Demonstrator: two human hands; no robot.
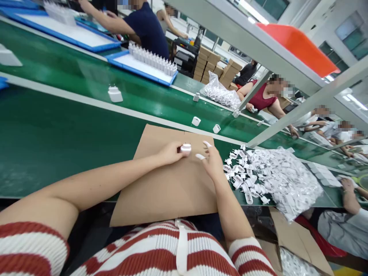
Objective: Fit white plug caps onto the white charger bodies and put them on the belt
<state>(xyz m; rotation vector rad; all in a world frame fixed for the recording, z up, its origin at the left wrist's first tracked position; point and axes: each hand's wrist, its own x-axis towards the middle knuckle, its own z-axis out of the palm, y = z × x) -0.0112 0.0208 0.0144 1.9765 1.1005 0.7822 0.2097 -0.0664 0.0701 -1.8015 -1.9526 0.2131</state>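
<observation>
My left hand [171,153] is closed around a white plug adapter [186,149], whose short pins point away from me. A little to its right, my right hand [212,159] is held open, with thumb and forefinger apart and nothing visible between them. White covers sit on those two fingertips. Both hands are above a sheet of brown cardboard [169,191] on the green bench. Close to my right forearm lies a loose heap of white plug parts [244,172].
A clear bag of white parts [293,176] lies right of the heap. Beyond a pale rail, several white adapters [115,94] stand on a green belt [149,103]. A blue-edged tray [135,69] holds rows of plugs. Co-workers sit across and to the right; a slanted post [287,119] rises ahead.
</observation>
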